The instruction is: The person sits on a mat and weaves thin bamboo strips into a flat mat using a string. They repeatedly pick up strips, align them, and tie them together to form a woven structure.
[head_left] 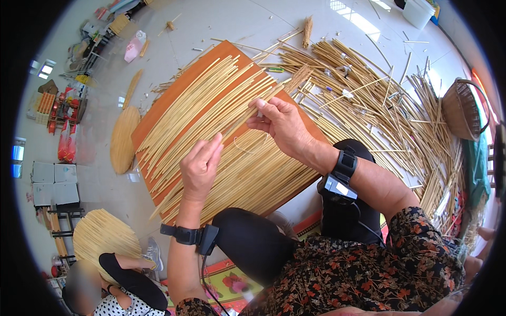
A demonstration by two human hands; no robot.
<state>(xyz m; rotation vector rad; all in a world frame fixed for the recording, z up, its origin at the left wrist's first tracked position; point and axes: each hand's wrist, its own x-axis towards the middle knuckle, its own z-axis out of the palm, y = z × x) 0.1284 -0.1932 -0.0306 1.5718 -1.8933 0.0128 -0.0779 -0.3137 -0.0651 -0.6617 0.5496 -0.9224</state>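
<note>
Between my two raised hands runs a thin straw-coloured stalk (236, 125). My left hand (201, 162) pinches its lower left end, and my right hand (279, 122) pinches it farther up to the right. A pale thread (243, 150) loops down just below the stalk. Under my hands lies a brown board (225, 49) on the floor in front of my knees. Loose stalks (184, 100) are spread over its far left part. Closer to me, stalks lie side by side in a tight mat (253, 181). Whether a needle is in my fingers cannot be made out.
A big heap of stalks (363, 105) covers the floor at right, beside a wicker basket (459, 110). A paddle-shaped straw piece (125, 138) lies left of the board. At lower left another person (129, 295) sits by a rounded stalk mat (103, 234). A white bucket (419, 12) stands far right.
</note>
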